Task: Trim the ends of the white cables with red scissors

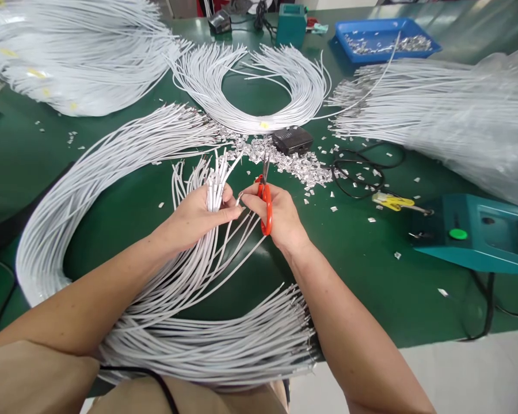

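Observation:
My left hand (198, 215) is closed round a bunch of white cables (214, 192) whose ends stick up above the fingers. Red-handled scissors (266, 210) sit in my right hand (276, 215), blades pointing away from me. Between the fingertips of both hands is the end of one white cable, close to the bunch. Several loose cables run from there down towards my body. More white cables (224, 345) lie curved along the near table edge, and a long bundle (95, 167) arcs round on the left.
Small silvery scraps (285, 161) lie beyond my hands beside a black box (292, 141). Further off are a coiled cable bundle (259, 123), a blue tray (388, 54) and bagged cables (457, 115). At right stands a teal device (479, 230) with a yellow clip (392, 201).

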A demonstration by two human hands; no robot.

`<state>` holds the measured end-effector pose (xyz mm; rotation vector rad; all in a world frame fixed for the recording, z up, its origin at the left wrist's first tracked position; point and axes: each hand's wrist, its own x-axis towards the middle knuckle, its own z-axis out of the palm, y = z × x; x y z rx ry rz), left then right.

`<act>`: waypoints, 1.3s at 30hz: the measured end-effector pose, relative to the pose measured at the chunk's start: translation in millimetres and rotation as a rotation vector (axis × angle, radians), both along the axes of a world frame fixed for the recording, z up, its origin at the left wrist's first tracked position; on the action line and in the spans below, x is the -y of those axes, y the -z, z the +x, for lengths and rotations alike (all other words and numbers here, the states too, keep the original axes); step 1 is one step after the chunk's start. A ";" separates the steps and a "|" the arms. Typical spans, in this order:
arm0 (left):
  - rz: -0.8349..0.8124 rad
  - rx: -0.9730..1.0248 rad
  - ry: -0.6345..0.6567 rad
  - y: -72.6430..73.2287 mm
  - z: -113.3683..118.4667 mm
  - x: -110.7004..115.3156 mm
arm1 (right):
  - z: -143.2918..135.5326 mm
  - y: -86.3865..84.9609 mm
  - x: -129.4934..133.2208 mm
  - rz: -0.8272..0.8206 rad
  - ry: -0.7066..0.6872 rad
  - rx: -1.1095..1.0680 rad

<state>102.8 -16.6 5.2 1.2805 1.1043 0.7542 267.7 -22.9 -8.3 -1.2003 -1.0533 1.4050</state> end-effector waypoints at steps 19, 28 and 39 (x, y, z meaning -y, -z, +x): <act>0.081 -0.113 -0.075 3.8 -13.3 -11.4 | 15.2 15.6 -4.2 0.491 -0.137 1.146; 0.068 -0.145 -0.099 0.5 -14.6 -12.3 | 17.8 24.7 -5.4 0.572 -0.113 1.337; 0.089 -0.141 -0.100 -0.9 -12.5 -11.9 | 19.7 12.3 -4.6 0.536 -0.021 1.152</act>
